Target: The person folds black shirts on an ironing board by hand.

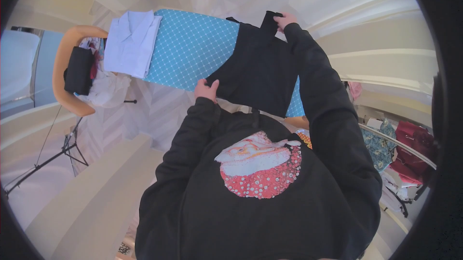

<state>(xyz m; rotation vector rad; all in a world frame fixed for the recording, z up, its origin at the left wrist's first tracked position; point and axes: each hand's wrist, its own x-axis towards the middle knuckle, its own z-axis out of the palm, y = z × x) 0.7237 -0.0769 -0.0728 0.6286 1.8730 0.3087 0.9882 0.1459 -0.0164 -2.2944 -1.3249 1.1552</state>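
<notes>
A black garment (263, 69) lies spread over the right part of a blue patterned ironing board (193, 43). At its near left corner, my left hand (207, 90) pinches the cloth edge between thumb and fingers. My right hand (286, 21) grips a narrow raised part of the same garment at the far side, beyond the board's far edge. A folded light-blue shirt (130, 43) rests at the board's left end, collar pointing away from me.
An orange-rimmed holder (61, 67) at the left bears a rolled black cloth (78, 71) and white fabric (108, 88). A black metal stand (67, 148) is at lower left. Red clothes (412, 151) and a teal patterned cloth (379, 145) hang at the right.
</notes>
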